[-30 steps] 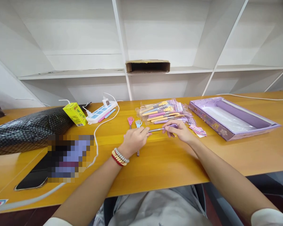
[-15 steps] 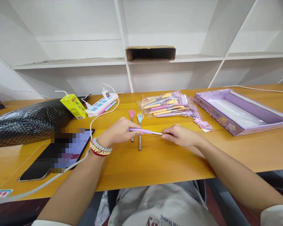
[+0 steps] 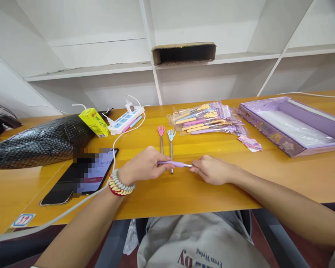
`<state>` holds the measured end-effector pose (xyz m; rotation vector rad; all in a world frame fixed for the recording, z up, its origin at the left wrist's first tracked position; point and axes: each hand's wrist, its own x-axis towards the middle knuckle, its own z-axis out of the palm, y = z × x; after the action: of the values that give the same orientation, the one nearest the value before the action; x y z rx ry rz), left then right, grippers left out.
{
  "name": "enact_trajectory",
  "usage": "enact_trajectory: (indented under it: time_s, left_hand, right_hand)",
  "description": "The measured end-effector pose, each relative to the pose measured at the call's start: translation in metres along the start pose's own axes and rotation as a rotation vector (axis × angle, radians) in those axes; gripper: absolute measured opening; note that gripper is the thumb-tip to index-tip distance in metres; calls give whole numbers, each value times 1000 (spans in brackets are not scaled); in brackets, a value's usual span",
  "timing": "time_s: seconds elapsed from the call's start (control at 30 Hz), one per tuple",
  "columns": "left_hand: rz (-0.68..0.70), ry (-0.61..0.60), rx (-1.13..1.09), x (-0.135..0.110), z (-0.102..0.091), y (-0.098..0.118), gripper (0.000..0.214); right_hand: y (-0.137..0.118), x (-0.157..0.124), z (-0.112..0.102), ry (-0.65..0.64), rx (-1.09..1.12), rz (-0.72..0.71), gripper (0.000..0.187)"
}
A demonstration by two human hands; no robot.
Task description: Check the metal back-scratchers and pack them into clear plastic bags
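My left hand [image 3: 142, 167] pinches the purple handle of a small purple back scratcher [image 3: 175, 164], held level just above the table. My right hand [image 3: 212, 170] is closed on its metal end; the head is hidden inside those fingers. Just behind, a pink scratcher [image 3: 161, 134] and a blue scratcher [image 3: 171, 140] lie side by side on the wooden table [image 3: 240, 186], heads pointing away from me. A pile of bagged scratchers [image 3: 206, 119] lies farther back.
A purple open box [image 3: 293, 126] lies at the right. Small pink labels [image 3: 251, 143] sit near the pile. On the left are a phone [image 3: 83, 178], a white cable [image 3: 114, 149], a power strip [image 3: 125, 121], a yellow drink carton [image 3: 95, 122] and a black bag [image 3: 36, 141]. White shelves with a cardboard box [image 3: 184, 54] stand behind.
Both hands have drawn the purple scratcher from beside the pile toward me. The hands came closer together, so less of the metal shaft shows. The view tilted down.
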<state>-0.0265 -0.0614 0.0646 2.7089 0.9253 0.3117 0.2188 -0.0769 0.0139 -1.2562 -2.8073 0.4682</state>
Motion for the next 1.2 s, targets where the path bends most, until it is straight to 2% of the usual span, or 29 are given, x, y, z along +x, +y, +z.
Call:
enact_trajectory:
  time_s: [0.1, 0.2, 0.27, 0.33, 0.43, 0.5, 0.53, 0.6, 0.67, 0.83, 0.93, 1.0, 1.2]
  left_hand:
    - [26, 29, 26, 0, 16, -2, 37]
    - [6, 111, 65, -1, 30, -6, 34]
    - [-24, 102, 66, 1, 34, -7, 31]
    - [-65, 67, 48, 3, 32, -7, 30]
    - [-164, 104, 9, 7, 29, -6, 30]
    - [-226, 169, -27, 10, 30, -5, 30]
    - [-241, 195, -49, 12, 31, -3, 29]
    - [-243, 230, -85, 18, 35, 2, 28]
    - [-231, 254, -105, 26, 40, 9, 29]
    - [-290, 370, -97, 52, 54, 26, 38]
    - [-373, 347, -97, 67, 60, 28, 48]
    - [-384, 317, -111, 75, 62, 26, 53]
    - [-346, 283, -150, 80, 71, 25, 56]
  right_hand:
    - [4, 0, -2, 10, -39, -2, 43]
    - [10, 0, -6, 35, -127, -1, 41]
    - [17, 0, -12, 87, -159, -3, 40]
    - [25, -2, -19, 188, -97, 5, 38]
    - [40, -6, -33, 484, 285, 59, 34]
    - [46, -6, -44, 728, 707, 82, 35]
    - [48, -5, -48, 808, 924, 77, 36]
    - [47, 0, -57, 855, 1287, 41, 37]
    - [43, 8, -64, 858, 1518, 3, 38]
    - [40, 25, -74, 1003, 1833, -139, 36]
    - [44, 29, -74, 1002, 1978, -316, 34]
    - [45, 30, -73, 1029, 2059, -374, 33]
    - [40, 32, -69, 1098, 2169, -218, 32]
